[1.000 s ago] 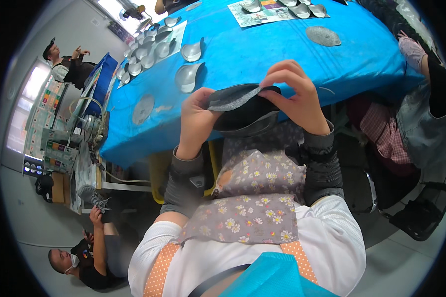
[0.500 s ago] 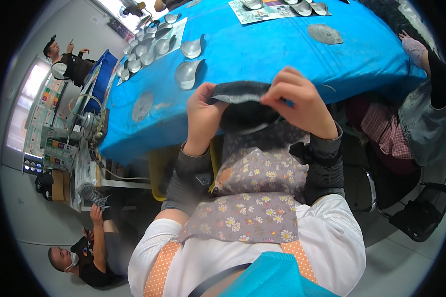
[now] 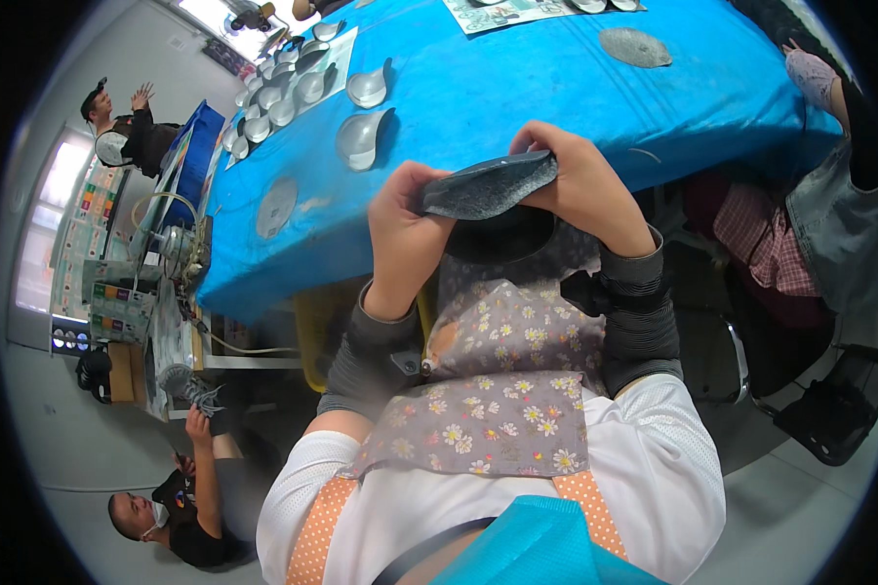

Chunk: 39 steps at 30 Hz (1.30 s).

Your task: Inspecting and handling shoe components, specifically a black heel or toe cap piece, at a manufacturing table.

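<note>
Between both hands, at the near edge of the blue table, is a dark grey curved pad with a speckled, felt-like face point(image 3: 498, 191). My left hand point(image 3: 405, 210) grips its left end, thumb and fingers pressed together. My right hand point(image 3: 580, 180) holds the other end, with fingers bent over the upper edge. Just beneath the pad shows a black rounded thing point(image 3: 502, 237) above my lap; its kind is unclear and part of it is hidden. Two grey cup-shaped pieces point(image 3: 363, 139) rest on the table beyond my left hand.
Several similar grey cups point(image 3: 281, 109) lie on printed sheets at the far left. A flat grey oval piece point(image 3: 636, 48) lies far right, another point(image 3: 278, 206) at the left edge. The blue-covered table point(image 3: 478, 88) spans ahead. A seated co-worker's gloved hand point(image 3: 812, 80) is at right.
The pad has been tilted so that its speckled face now shows. My right fingers have moved from pinching its edge to wrapping round its right end. My left hand stays on its end.
</note>
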Motion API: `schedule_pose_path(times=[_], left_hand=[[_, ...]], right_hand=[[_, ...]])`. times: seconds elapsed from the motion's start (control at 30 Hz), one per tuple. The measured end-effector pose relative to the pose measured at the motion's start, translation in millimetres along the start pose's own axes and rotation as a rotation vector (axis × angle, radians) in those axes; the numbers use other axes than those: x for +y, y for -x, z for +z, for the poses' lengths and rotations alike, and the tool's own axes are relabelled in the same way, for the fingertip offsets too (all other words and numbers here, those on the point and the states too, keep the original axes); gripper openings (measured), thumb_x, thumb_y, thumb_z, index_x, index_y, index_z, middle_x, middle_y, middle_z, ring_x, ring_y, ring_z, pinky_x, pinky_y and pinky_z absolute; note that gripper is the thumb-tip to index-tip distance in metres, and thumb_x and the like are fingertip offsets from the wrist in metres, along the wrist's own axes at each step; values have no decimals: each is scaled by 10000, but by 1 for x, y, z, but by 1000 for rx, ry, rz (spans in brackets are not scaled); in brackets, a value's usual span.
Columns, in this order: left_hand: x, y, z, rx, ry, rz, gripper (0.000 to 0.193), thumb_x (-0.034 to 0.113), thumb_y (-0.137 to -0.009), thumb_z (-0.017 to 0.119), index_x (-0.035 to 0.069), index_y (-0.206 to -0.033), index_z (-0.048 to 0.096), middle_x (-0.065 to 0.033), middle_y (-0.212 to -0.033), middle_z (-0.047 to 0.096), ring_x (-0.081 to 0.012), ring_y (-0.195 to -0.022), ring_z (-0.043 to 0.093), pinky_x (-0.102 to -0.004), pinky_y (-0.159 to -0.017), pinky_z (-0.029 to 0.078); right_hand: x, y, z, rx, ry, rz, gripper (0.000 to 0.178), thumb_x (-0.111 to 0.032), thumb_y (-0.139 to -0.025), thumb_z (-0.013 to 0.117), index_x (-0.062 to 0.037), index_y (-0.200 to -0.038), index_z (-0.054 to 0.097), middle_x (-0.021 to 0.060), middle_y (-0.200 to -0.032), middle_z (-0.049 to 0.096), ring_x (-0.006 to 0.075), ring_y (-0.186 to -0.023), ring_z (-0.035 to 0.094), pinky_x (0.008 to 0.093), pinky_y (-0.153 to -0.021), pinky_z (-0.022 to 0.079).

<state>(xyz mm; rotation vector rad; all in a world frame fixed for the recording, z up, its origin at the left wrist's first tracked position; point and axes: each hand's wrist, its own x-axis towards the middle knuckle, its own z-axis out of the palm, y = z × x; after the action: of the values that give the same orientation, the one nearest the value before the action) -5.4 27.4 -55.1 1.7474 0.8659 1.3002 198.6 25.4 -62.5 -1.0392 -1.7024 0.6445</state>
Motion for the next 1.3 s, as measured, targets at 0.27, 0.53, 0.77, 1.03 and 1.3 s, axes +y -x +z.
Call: schedule_pose_path(times=[0.27, 0.53, 0.77, 1.03, 1.3], left_hand=[[-6, -2, -18, -76, 107, -53, 113, -36, -822, 619, 5, -897, 545, -31, -863, 636, -63, -797, 570, -197, -685, 454], [-5, -2, -38, -222, 391, -252, 88, 33, -858, 602, -14, -932, 592, -43, -921, 653, -81, -815, 588, -215, -736, 459], [-14, 1, -41, -173, 319, -50, 128, 29, -848, 625, -11, -968, 638, -45, -894, 662, -78, -802, 587, -214, -695, 459], [4, 2, -37, -218, 166, -122, 156, -15, -808, 648, -8, -963, 637, -33, -874, 653, -82, -813, 591, -209, -705, 460], [1, 3, -32, -227, 230, 116, 223, -116, -784, 599, -40, -992, 626, -130, -991, 657, -179, -930, 626, -267, -828, 488]], right_hand=[[-11, 0, -6, -53, -163, 124, 218, -130, -713, 730, 32, -798, 610, 63, -640, 567, 111, -622, 514, 257, -587, 427], [1, 6, -17, -160, -608, 169, 149, -76, -795, 638, 44, -878, 671, -20, -701, 599, 33, -638, 481, 200, -555, 392], [-10, 6, -13, -225, -290, 118, 125, -41, -836, 619, 64, -899, 648, -50, -695, 559, 16, -638, 456, 185, -550, 374], [-7, 6, -24, -322, -374, 163, 134, -62, -833, 635, 55, -895, 656, -55, -631, 543, 11, -605, 446, 185, -527, 358], [-17, 3, -4, -151, -407, -154, 174, 47, -759, 649, 3, -922, 689, 63, -832, 661, 105, -767, 592, 223, -681, 462]])
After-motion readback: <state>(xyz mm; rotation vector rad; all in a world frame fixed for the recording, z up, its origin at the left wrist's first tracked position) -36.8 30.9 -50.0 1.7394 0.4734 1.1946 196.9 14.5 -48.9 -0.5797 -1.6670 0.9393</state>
